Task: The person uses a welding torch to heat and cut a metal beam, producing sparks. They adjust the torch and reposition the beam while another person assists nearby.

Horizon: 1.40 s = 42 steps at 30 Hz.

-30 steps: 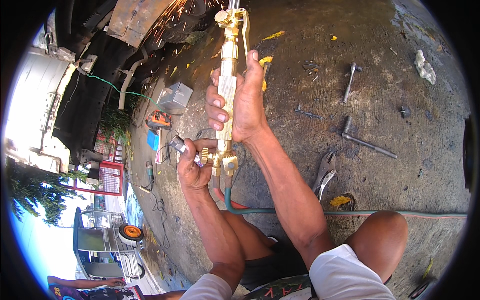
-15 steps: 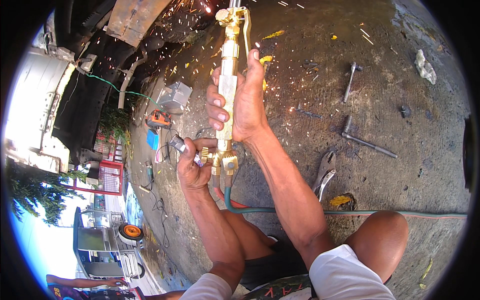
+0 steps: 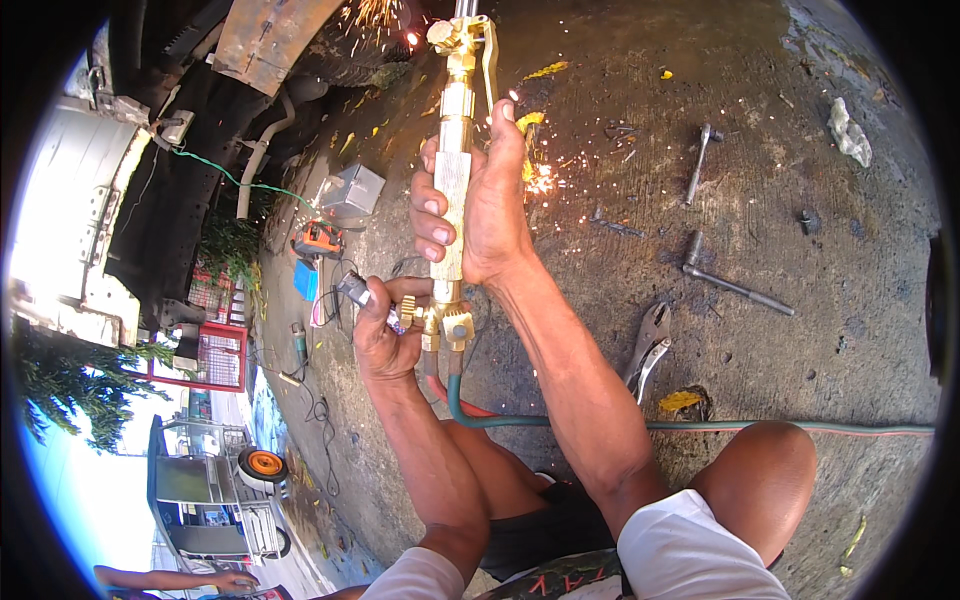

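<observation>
My right hand point(image 3: 495, 205) wraps around the ribbed handle of a brass cutting torch point(image 3: 453, 195), thumb pointing up beside its lever point(image 3: 491, 70). The torch stands upright in the picture, its tip cut off by the top edge. My left hand point(image 3: 385, 345) is closed near the handle's base, beside a brass valve knob point(image 3: 407, 311). Between its thumb and fingers sits a small metal-topped lighter point(image 3: 353, 288), partly hidden by them. A green hose point(image 3: 500, 421) and a red hose point(image 3: 438, 391) leave the torch base and run right, behind my right forearm.
Sparks point(image 3: 540, 178) scatter on the concrete right of the torch. Locking pliers point(image 3: 650, 345), a socket wrench point(image 3: 740, 287) and a ratchet point(image 3: 700, 165) lie at right. A rusty plate point(image 3: 270, 45) hangs upper left; a metal box point(image 3: 352, 190) sits below. Another person's arm point(image 3: 180, 578) shows lower left.
The widely spread sparks have thinned, and a bright cluster now glows right of the torch handle. The other person at lower left has shifted lower. My hands have barely moved.
</observation>
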Motion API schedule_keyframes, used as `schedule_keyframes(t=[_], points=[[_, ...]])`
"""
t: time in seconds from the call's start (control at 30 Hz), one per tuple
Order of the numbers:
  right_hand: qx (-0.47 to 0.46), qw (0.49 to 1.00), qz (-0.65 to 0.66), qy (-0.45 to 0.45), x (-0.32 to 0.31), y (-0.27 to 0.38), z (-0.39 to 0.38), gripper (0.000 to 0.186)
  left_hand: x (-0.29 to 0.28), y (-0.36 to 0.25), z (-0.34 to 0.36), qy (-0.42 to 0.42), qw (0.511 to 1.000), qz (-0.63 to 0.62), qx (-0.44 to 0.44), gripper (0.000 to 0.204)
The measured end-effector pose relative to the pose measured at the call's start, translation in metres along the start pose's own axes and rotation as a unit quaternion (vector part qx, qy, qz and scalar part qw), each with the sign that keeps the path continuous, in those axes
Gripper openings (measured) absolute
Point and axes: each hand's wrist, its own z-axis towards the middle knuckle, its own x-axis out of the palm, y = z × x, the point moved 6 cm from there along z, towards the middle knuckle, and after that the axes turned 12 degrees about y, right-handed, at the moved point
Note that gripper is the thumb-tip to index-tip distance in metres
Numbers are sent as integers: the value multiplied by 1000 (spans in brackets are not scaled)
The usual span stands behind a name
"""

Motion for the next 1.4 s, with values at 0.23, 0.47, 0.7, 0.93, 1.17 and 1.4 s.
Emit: schedule_keyframes(t=[0.23, 0.47, 0.7, 0.93, 1.17, 1.4], points=[[3, 1000, -3, -5, 0, -2, 0, 81, 0, 2, -1, -8, 1000, -18, -4, 81], [-4, 1000, -11, 1, 0, 2, 0, 80, 3, 3, 2, 6, 999, -30, -16, 82], [-2, 1000, -25, -3, 1, 2, 0, 80, 0, 3, 1, -6, 1000, -29, 0, 80], [1, 1000, -24, -6, 0, 0, -1, 80, 0, 4, 0, -21, 999, -33, -2, 78], [-7, 1000, -16, -12, 0, 3, -2, 80, 4, 4, 3, -2, 999, -31, -17, 79], [-4, 999, -39, -8, -2, 1, 0, 79, -2, 5, 1, -10, 999, -29, -10, 76]])
